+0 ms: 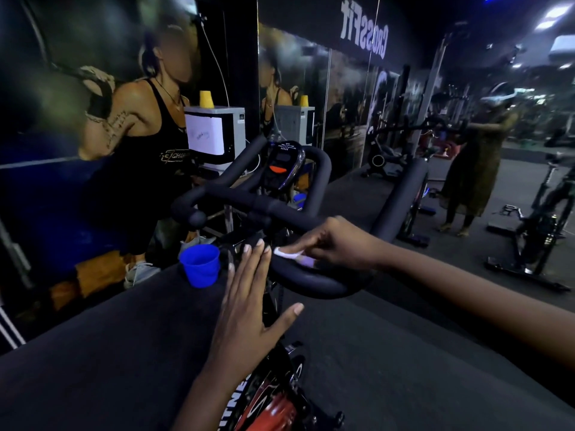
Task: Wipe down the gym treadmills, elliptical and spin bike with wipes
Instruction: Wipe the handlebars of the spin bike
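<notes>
Black gym floor [404,353] underfoot. Nearest, the left hand [245,293] lies flat, fingers straight, over the bike [267,399] stem. Just beyond, the right hand [339,244] pinches a white wipe [287,252] against the matte black bars [311,284]. Spin-bike step, I'd judge; next, sweep the wipe along the bars toward the console [283,166].

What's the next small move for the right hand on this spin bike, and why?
Probably draw the wipe rightward along the near curved handlebar. The right hand pinches it at that bar's left end, so the curve lies ahead. The left hand is flat, fingers straight, left of the wipe, clear of that path.
</notes>
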`<action>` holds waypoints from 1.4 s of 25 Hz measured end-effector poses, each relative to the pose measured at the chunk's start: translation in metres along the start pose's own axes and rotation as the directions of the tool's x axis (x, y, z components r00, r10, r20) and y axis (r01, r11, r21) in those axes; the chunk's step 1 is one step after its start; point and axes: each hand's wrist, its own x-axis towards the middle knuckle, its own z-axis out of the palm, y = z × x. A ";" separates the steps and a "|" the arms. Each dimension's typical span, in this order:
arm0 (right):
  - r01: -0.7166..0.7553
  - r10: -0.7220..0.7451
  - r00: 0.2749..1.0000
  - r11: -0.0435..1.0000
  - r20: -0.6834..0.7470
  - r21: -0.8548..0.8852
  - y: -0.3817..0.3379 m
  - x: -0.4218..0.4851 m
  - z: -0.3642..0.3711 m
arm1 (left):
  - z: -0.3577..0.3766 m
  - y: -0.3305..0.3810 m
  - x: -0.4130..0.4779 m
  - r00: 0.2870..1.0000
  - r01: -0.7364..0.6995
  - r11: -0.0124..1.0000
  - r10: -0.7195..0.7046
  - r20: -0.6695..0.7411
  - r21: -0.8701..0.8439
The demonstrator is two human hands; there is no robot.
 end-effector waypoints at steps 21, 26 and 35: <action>0.021 -0.133 0.948 0.932 -0.289 -0.362 0.025 -0.126 -0.001 | 0.032 0.042 0.083 0.926 -0.349 0.878 0.270 0.264 0.328; -0.098 -0.084 0.922 0.893 -0.378 -0.438 0.066 -0.122 -0.023 | 0.034 0.042 0.083 0.915 -0.372 0.831 0.252 0.315 0.414; -0.420 0.046 0.817 0.730 -0.575 -0.539 0.065 -0.093 -0.016 | 0.033 0.046 0.084 0.914 -0.338 0.855 0.198 0.355 0.393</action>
